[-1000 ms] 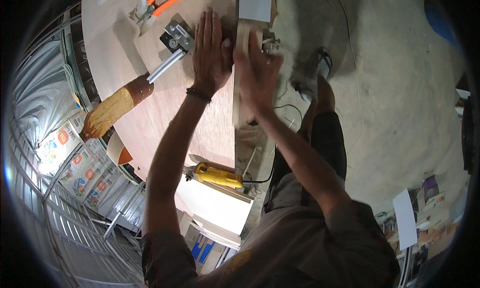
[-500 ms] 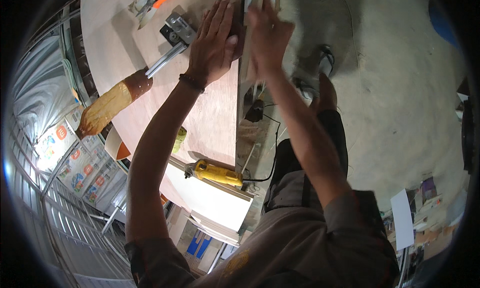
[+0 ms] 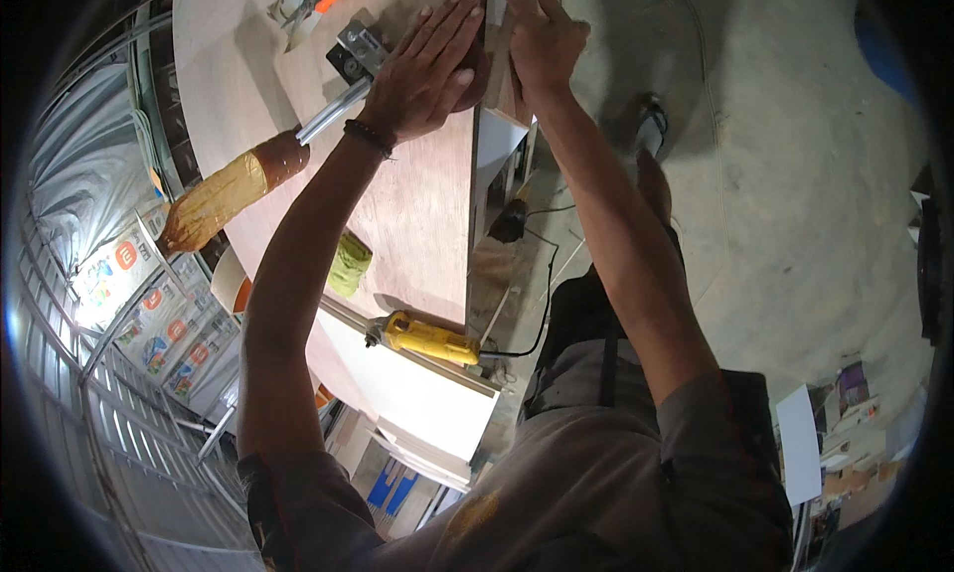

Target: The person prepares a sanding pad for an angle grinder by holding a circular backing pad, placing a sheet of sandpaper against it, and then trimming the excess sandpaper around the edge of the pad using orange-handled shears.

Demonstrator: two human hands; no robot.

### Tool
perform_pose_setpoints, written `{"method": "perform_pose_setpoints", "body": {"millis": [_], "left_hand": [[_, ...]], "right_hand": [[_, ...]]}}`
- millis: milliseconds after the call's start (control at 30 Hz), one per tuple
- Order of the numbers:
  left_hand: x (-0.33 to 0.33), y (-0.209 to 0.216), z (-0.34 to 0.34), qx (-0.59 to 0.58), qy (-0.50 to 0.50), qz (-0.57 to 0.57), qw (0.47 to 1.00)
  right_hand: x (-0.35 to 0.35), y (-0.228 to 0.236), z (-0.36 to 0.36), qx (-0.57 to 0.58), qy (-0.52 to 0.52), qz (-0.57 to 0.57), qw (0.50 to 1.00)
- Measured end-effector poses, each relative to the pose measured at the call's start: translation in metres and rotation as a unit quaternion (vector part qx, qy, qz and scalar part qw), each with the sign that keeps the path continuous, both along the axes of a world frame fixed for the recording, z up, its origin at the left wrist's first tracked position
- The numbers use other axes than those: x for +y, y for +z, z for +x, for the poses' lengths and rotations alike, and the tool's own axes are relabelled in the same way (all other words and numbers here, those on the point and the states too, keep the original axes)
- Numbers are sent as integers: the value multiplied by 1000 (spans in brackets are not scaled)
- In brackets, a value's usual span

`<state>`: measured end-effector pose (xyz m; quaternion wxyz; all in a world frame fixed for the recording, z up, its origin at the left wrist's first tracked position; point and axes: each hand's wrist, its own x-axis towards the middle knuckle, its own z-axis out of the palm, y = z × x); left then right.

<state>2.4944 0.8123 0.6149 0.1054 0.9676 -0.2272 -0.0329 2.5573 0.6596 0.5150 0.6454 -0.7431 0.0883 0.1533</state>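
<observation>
My left hand (image 3: pixel 422 70) lies flat with its fingers stretched out near the table's right edge. Under its thumb side shows a dark reddish-brown rounded piece (image 3: pixel 478 83), mostly covered by the hand. Just past that edge, my right hand (image 3: pixel 547 47) is closed, its fingers curled at a narrow wooden strip (image 3: pixel 505 93). What those fingers grip is hidden. Beside my left hand is a metal block (image 3: pixel 360 47) with a silver bar (image 3: pixel 333 112) running toward a brown-and-yellow wrapped handle (image 3: pixel 234 194).
Orange-handled pliers (image 3: pixel 316 0) lie at the far left of the wooden tabletop (image 3: pixel 417 214). Nearer are a yellow-green cloth (image 3: pixel 349 265) and a yellow corded power tool (image 3: pixel 429 339). A white board (image 3: pixel 407 398) is closer to me. Concrete floor (image 3: pixel 785 204) stretches to the right.
My right hand has shifted slightly up and right, and its motion blur is gone. My left hand remains flat at the edge. A white surface now shows below the right hand.
</observation>
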Motion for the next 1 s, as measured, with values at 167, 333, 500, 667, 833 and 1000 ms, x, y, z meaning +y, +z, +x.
{"method": "perform_pose_setpoints", "body": {"millis": [167, 333, 500, 667, 833, 1000], "left_hand": [[10, 12, -2, -44, 48, 18, 998], [-29, -16, -34, -79, 242, -39, 966], [-21, -20, -28, -57, 217, -47, 973], [-20, -19, -15, -50, 180, -65, 980], [-10, -18, -29, -41, 172, -77, 981], [-21, -15, -13, -38, 148, -74, 985]], "right_hand": [[-51, 29, -78, 55, -54, 103, 992], [-55, 87, -138, 42, 70, -44, 996], [5, 42, -52, -122, -22, -53, 991], [-8, 1, -26, -69, -82, 40, 993], [-33, 85, -119, 30, 99, -33, 994], [-8, 13, 7, -49, -6, 40, 998]]}}
